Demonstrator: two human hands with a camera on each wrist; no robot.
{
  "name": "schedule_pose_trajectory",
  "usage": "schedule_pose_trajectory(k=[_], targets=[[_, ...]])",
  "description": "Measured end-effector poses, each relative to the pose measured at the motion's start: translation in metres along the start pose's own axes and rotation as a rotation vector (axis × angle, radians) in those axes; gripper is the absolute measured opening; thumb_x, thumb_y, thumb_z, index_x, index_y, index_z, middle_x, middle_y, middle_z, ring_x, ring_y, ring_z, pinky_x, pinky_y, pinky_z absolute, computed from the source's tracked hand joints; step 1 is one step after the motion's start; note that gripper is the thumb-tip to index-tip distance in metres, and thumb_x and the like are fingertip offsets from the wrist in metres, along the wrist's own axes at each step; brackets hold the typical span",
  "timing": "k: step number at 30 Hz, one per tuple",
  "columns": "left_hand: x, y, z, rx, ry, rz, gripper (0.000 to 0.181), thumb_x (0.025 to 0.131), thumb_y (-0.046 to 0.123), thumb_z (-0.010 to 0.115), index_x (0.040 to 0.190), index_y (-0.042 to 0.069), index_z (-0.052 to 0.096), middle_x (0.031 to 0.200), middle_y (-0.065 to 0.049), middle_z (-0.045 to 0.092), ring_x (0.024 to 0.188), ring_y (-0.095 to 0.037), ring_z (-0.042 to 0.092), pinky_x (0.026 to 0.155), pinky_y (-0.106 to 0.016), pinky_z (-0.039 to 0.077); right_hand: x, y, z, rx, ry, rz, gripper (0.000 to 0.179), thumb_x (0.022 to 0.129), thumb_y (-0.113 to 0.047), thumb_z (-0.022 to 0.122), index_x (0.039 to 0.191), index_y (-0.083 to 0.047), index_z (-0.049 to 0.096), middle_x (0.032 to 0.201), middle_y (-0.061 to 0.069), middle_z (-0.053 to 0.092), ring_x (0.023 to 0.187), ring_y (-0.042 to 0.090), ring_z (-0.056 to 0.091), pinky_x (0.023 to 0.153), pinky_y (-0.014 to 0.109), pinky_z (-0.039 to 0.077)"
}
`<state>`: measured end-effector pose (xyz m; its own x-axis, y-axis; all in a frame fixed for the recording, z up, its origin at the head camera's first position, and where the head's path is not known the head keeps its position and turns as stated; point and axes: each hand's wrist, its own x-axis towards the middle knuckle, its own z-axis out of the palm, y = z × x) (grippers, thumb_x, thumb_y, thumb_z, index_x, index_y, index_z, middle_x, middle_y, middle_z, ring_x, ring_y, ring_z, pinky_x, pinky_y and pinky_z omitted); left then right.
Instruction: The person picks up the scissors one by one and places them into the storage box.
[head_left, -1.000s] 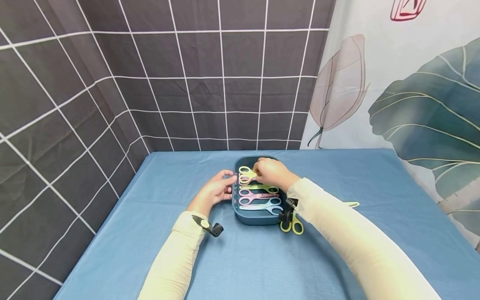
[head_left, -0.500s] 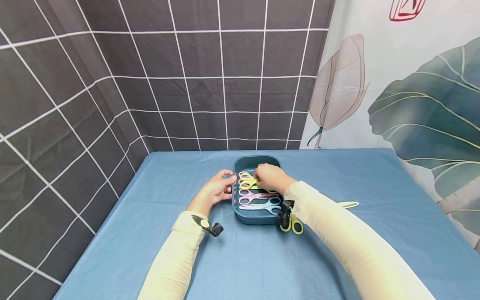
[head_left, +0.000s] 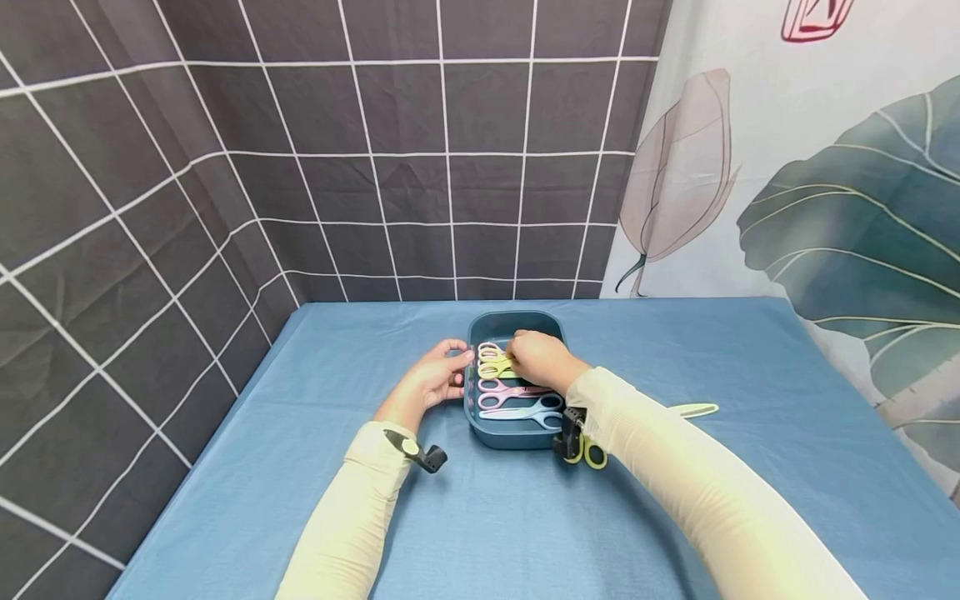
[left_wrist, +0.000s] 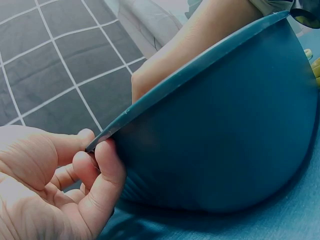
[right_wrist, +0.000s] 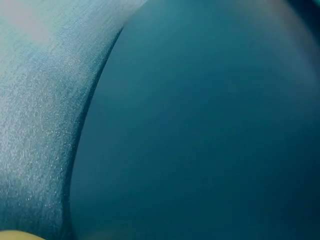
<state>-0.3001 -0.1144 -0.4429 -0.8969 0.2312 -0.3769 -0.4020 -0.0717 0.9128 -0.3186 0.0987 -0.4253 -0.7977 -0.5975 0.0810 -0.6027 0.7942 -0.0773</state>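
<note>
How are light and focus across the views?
Head view: bright and mostly sharp, though lines on the gridded backdrop bow, and a soft shadow lies near the right sleeve; left wrist: dimmer, but the left hand pinching the blue container's rim reads clearly; right wrist: the container's wall looks soft and nearly featureless, with the cloth beside it brighter.

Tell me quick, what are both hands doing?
Left hand: closed, pinching the blue bin by its rim.
Right hand: closed, apparently holding yellow scissors.
</note>
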Motion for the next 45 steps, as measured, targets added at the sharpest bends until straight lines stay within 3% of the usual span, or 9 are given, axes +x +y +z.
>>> schedule_pose_trajectory(k=[12,16,19,21,26,35,45], targets=[[0.000,0.001,0.000,-0.003,0.005,-0.003,0.021,0.104,0.017,0.058,0.123,0.015,0.048,0.084,-0.006,0.053,0.061,-0.010,0.044,0.050,-0.023,0.050,-0.002,0.000,-0.003,0.020,-0.009,0.028,0.032,0.095,-0.008,0.063,0.067,-0.013,0.048,0.075,0.004,0.041,0.071,0.019,0.038,0.063,0.031,0.031],[0.000,0.000,0.000,-0.001,0.007,-0.006,0.021,0.104,0.017,0.058,0.123,0.016,0.049,0.086,-0.007,0.053,0.061,-0.011,0.044,0.050,-0.023,0.050,-0.004,0.002,-0.007,0.021,-0.005,0.044,0.012,0.098,-0.014,0.065,0.089,-0.009,0.071,0.088,0.005,0.056,0.079,0.019,0.051,0.068,0.032,0.046],[0.001,0.000,-0.001,-0.003,0.009,-0.005,0.021,0.104,0.017,0.058,0.123,0.016,0.049,0.087,-0.007,0.053,0.062,-0.011,0.044,0.050,-0.023,0.050,-0.005,0.007,-0.013,0.018,0.022,0.037,0.019,0.099,-0.019,0.067,0.111,-0.007,0.074,0.103,0.008,0.064,0.091,0.022,0.061,0.081,0.038,0.055],[0.002,-0.001,-0.001,-0.001,0.013,-0.003,0.021,0.104,0.018,0.058,0.123,0.016,0.049,0.086,-0.007,0.053,0.061,-0.010,0.045,0.050,-0.023,0.050,-0.007,0.012,-0.016,0.036,0.039,0.034,0.023,0.099,-0.020,0.067,0.116,-0.005,0.073,0.107,0.010,0.065,0.095,0.025,0.063,0.085,0.041,0.055],[0.001,0.000,0.000,0.006,0.012,-0.003,0.022,0.104,0.018,0.058,0.124,0.016,0.049,0.086,-0.007,0.053,0.061,-0.011,0.046,0.051,-0.023,0.050,-0.017,0.025,-0.024,0.086,0.102,0.036,0.026,0.097,-0.019,0.068,0.118,-0.003,0.070,0.110,0.012,0.064,0.100,0.028,0.063,0.088,0.045,0.054],[0.000,0.000,-0.001,0.002,0.009,-0.003,0.023,0.104,0.017,0.058,0.125,0.016,0.048,0.086,-0.007,0.054,0.062,-0.011,0.047,0.051,-0.023,0.050,-0.039,0.051,-0.043,0.083,0.206,0.062,0.030,0.097,-0.018,0.069,0.122,-0.003,0.067,0.115,0.013,0.062,0.101,0.029,0.063,0.086,0.047,0.054],[-0.001,0.000,0.001,-0.013,0.002,0.001,0.021,0.104,0.016,0.057,0.123,0.015,0.047,0.086,-0.008,0.055,0.060,-0.011,0.048,0.050,-0.024,0.051,-0.075,0.086,-0.053,0.059,0.165,0.259,0.026,0.096,-0.022,0.065,0.115,-0.003,0.066,0.106,0.013,0.065,0.094,0.029,0.064,0.079,0.050,0.054]])
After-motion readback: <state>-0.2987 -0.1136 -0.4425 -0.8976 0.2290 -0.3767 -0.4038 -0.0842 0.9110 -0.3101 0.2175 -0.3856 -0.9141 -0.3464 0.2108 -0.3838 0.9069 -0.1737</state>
